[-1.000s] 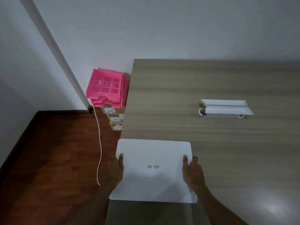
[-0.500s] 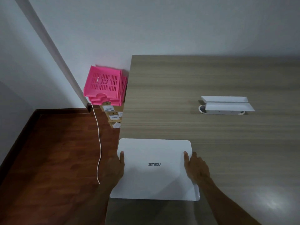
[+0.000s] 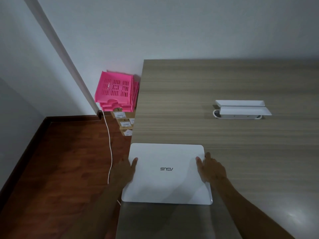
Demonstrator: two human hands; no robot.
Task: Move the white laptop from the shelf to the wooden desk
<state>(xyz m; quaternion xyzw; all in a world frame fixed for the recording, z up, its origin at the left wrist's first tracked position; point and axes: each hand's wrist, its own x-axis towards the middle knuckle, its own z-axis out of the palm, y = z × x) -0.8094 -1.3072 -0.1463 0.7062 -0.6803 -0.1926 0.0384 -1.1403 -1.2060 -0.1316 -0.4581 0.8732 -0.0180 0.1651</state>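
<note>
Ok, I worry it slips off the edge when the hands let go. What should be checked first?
1. Closed white laptop over the wooden desk: ok.
2. Its left edge clear of the desk's left edge: not ok, it overhangs slightly.
3. Laptop resting flat: cannot tell.
4. Left hand and right hand each keeping a grip on a side: ok.
5. Room to slide right, away from the white plastic tray stand: ok.
</note>
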